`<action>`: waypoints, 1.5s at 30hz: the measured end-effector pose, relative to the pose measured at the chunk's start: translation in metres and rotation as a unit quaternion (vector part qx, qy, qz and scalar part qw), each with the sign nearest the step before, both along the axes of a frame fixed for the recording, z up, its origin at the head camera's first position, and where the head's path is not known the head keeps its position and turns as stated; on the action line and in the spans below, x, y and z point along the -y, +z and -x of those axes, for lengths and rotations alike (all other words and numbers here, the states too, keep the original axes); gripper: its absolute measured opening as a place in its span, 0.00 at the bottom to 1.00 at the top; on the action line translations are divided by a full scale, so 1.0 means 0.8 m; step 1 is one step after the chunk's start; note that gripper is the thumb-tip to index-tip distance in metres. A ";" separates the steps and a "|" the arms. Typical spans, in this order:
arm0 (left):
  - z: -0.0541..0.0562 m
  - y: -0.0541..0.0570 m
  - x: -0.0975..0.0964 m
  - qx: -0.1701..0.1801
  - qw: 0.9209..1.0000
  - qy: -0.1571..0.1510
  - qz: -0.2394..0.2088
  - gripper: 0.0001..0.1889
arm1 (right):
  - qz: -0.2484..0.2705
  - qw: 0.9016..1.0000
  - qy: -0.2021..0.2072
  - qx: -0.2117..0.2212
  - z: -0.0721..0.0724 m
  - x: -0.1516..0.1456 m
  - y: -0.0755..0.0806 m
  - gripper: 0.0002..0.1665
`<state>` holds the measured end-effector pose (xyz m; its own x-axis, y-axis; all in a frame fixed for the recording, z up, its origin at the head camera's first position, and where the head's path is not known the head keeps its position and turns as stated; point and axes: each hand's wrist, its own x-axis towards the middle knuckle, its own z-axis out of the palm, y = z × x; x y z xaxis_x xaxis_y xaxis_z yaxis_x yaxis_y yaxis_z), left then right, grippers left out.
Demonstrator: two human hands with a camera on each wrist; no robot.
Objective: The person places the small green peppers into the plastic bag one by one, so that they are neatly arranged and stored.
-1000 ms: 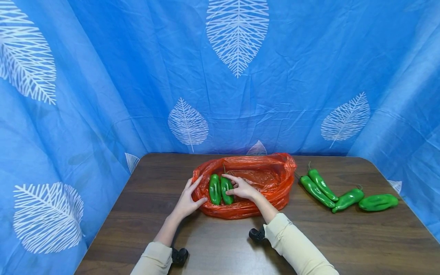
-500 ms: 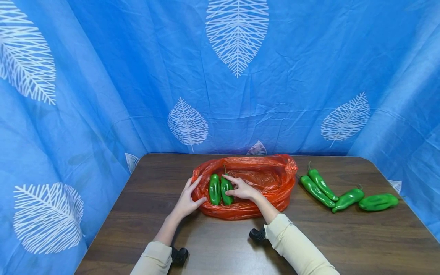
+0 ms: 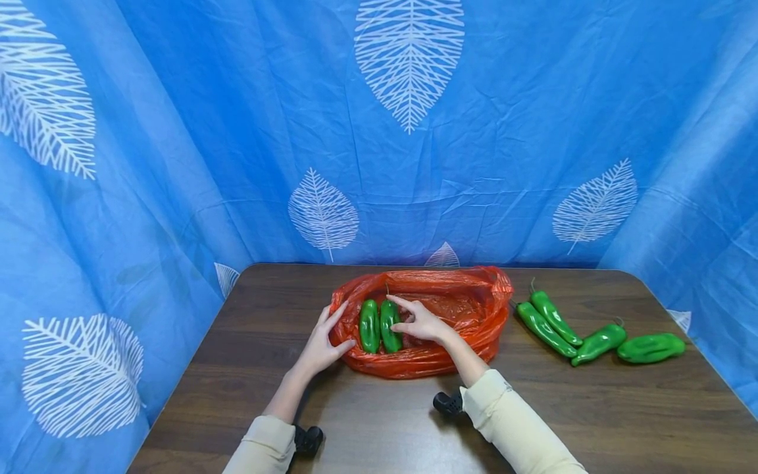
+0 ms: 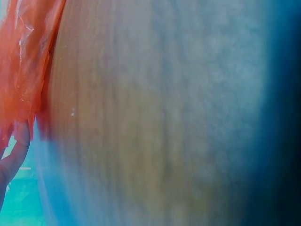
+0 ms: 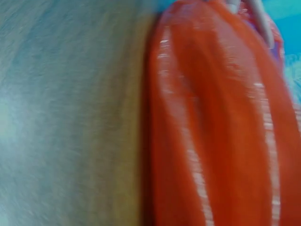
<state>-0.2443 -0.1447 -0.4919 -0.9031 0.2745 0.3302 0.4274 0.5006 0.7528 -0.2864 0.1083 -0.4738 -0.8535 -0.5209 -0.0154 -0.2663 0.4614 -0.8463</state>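
A red plastic bag [image 3: 491, 336] lies on the table with its mouth spread wide. Two green peppers stand side by side at its left end, a left pepper [image 3: 370, 327] and a right pepper [image 3: 389, 322]. My left hand [image 3: 320, 345] rests on the bag's left edge, fingers and thumb spread; in the left wrist view a finger [image 4: 16, 153] touches the red plastic. My right hand [image 3: 423, 324] is over the bag, its index finger stretched out above the right pepper's top and its thumb beside that pepper. The right wrist view mostly shows the blurred bag wall [image 5: 216, 117].
Several more green peppers lie right of the bag: two long ones [image 3: 545, 329], a shorter one [image 3: 601, 343] and a plump one [image 3: 651, 348]. The wooden table [image 3: 379, 428] ends at a blue leaf-patterned curtain [image 3: 503, 131].
My right hand's index finger and thumb have lifted off the right pepper and shifted slightly up and right. The left hand and both peppers stay in place.
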 end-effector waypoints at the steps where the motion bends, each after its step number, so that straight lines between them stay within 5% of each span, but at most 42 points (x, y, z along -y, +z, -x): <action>1: 0.000 0.000 0.000 -0.003 1.000 0.000 0.001 0.40 | 0.002 1.000 -0.006 -0.011 -0.001 -0.002 0.003 0.39; 11: -0.001 0.000 0.000 0.000 1.000 0.000 0.001 0.40 | 0.069 0.994 -0.084 -0.030 -0.008 -0.040 0.041 0.38; 21: -0.001 0.001 0.001 -0.001 1.000 0.002 0.008 0.40 | 0.153 0.975 -0.151 -0.058 -0.020 -0.102 0.077 0.39; 34: 0.000 0.000 0.000 -0.003 1.000 -0.001 0.003 0.40 | 0.168 0.946 -0.260 -0.095 -0.054 -0.193 0.082 0.38; 39: 0.000 -0.001 0.000 0.000 1.000 0.001 0.006 0.40 | 0.187 0.931 -0.302 -0.091 -0.067 -0.230 0.081 0.38; 45: 0.000 -0.001 0.001 -0.001 1.000 0.000 0.002 0.40 | 0.262 0.897 -0.348 -0.073 -0.087 -0.273 0.078 0.39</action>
<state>-0.2443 -0.1452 -0.4928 -0.9024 0.2759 0.3311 0.4291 0.5042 0.7494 -0.2165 0.3267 -0.4117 -0.9476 0.2366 0.2147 -0.1937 0.1090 -0.9750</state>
